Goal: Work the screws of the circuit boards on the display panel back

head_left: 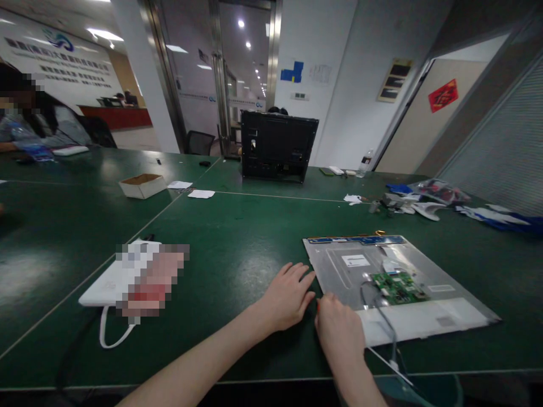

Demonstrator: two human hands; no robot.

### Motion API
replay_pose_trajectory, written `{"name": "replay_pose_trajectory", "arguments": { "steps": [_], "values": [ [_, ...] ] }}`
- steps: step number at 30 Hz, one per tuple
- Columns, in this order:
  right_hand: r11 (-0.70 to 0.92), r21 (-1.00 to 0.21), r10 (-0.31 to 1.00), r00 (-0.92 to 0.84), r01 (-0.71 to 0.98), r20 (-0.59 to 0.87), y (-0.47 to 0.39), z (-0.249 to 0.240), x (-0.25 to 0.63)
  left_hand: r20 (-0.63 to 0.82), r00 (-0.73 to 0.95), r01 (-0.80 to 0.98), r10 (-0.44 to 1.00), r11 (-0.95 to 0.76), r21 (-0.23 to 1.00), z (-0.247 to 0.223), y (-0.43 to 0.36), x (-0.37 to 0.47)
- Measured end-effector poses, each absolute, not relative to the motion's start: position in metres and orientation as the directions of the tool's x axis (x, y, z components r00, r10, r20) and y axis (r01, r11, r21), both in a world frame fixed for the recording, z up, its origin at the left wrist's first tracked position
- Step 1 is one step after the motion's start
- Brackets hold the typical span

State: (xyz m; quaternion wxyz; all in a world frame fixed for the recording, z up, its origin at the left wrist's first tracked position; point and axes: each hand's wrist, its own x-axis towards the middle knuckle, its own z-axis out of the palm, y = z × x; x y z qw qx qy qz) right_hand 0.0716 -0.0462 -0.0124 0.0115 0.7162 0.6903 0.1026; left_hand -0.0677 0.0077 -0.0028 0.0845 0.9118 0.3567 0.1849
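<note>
A flat display panel point(339, 271) lies back side up on the green table, with a green circuit board point(399, 287), a blue strip board along its far edge and loose grey cables. My left hand point(291, 297) rests by the panel's left edge, fingers stretched out and holding nothing. Closed at the panel's near left corner is my right hand point(340, 328); a small red spot shows by its thumb, and what its fingers grip is hidden. A thin white strip point(388, 362) runs from beside the right wrist towards the table's front edge.
A black monitor housing point(278, 147) stands upright at the back. To the left lie a white device with a cable point(106, 282) and an open box point(143, 185). Gloves, bags and scraps point(424, 198) are at the right. A bin point(441, 390) stands below the front edge. A person sits far left.
</note>
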Motion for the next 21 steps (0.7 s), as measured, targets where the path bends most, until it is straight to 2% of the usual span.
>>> {"name": "replay_pose_trajectory", "arguments": {
  "steps": [4, 8, 13, 18, 21],
  "values": [
    [0.026, 0.107, 0.993, -0.038, 0.994, 0.114, -0.07, -0.018, 0.02, 0.281, 0.626, 0.65, 0.727, -0.686, 0.327, 0.01, 0.022, -0.069],
    [0.142, -0.075, 0.966, -0.121, 0.987, 0.226, -0.087, -0.037, -0.019, 0.218, 0.579, 0.713, 0.785, -0.618, 0.332, 0.005, 0.038, -0.071],
    [0.207, -0.127, 0.977, -0.198, 0.97, 0.075, -0.098, -0.045, -0.063, 0.195, 0.498, 0.785, 0.845, -0.535, 0.312, -0.017, 0.039, -0.084],
    [0.235, -0.225, 0.972, -0.235, 0.946, 0.024, -0.11, -0.046, -0.093, 0.174, 0.479, 0.845, 0.86, -0.506, 0.175, -0.025, 0.028, -0.11],
    [0.392, -0.297, 0.917, -0.396, 0.871, 0.051, -0.126, -0.061, -0.103, 0.142, 0.51, 0.841, 0.849, -0.526, 0.125, -0.024, 0.026, -0.126]
  ]
}}
